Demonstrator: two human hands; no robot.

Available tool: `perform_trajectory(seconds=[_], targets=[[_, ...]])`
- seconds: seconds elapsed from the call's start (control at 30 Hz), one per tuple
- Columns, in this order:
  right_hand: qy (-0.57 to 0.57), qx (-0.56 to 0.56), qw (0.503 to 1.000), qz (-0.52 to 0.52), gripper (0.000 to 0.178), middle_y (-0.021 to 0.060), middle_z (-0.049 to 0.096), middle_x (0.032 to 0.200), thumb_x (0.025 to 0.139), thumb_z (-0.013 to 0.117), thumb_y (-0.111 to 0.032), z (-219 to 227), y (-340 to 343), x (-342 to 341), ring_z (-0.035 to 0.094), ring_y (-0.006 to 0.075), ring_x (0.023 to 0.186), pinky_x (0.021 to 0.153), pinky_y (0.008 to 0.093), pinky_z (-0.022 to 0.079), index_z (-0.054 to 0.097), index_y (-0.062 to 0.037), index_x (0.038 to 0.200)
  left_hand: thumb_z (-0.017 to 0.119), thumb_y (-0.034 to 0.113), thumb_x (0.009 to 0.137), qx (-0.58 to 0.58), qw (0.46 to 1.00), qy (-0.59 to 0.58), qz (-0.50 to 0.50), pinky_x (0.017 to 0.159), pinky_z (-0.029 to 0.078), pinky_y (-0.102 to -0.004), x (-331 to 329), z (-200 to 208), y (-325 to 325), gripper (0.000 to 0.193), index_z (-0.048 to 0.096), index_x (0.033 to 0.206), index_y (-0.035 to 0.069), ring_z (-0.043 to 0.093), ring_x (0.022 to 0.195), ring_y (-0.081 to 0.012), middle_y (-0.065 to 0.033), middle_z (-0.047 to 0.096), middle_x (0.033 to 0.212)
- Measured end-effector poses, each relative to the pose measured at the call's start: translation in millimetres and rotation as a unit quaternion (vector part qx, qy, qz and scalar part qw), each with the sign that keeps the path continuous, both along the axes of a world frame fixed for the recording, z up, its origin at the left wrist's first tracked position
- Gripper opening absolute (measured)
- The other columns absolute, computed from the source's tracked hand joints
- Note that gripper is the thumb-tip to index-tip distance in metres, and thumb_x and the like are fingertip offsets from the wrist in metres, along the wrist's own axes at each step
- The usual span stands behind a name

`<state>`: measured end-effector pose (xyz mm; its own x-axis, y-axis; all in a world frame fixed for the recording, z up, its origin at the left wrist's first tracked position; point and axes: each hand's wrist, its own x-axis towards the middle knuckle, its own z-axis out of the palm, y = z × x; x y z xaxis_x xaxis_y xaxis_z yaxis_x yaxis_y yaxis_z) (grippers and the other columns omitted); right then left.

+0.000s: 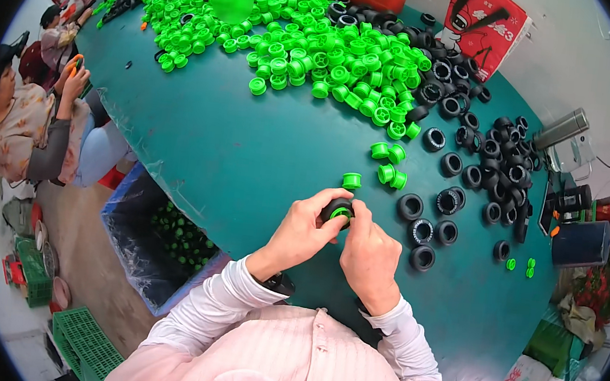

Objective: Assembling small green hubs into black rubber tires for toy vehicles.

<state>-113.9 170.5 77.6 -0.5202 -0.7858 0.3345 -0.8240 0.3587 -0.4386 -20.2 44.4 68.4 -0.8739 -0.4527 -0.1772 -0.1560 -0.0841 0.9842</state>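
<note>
Both hands gripped one black tyre point(337, 210) with a green hub, held above the teal table point(234, 162). Left hand point(303, 231) fingers curled closed around its left side; right hand point(368, 255) pinched its right (loose green hubs point(388, 163) lay just beyond).

I wear a pale pink quilted jacket with small matching buttons down the front. White ribbed cuffs peek out at both wrists, and a dark watch point(280, 283) sits on my left wrist.
</note>
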Motion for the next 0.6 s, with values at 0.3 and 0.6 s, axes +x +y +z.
perform_trajectory(seconds=[0.3,0.6], targets=[[0.002,-0.041,0.999,-0.017,0.046,0.0091,0.07,0.077,0.084,0.067,-0.006,-1,0,11,0.07,0.0219,0.065,0.056,0.0343,0.054,0.056,0.0032,0.128,0.061,0.001,0.097,-0.073,0.997,0.001,0.038,0.068,0.059,-0.0231,3,2,10,0.037,0.058,0.134,0.001,0.064,0.083,-0.0063,-0.0042,0.069,0.104],[0.142,0.011,0.986,0.08,0.053,0.004,0.059,0.071,0.077,0.068,-0.001,0,8,0,0.062,0.0181,0.061,0.053,0.0317,0.048,0.059,0.006,0.128,0.061,-0.001,0.094,-0.076,0.992,-0.075,-0.063,0.063,0.056,-0.023,2,17,-6,0.036,0.06,0.13,0.001,0.061,0.073,-0.005,-0.0037,0.068,0.098]])
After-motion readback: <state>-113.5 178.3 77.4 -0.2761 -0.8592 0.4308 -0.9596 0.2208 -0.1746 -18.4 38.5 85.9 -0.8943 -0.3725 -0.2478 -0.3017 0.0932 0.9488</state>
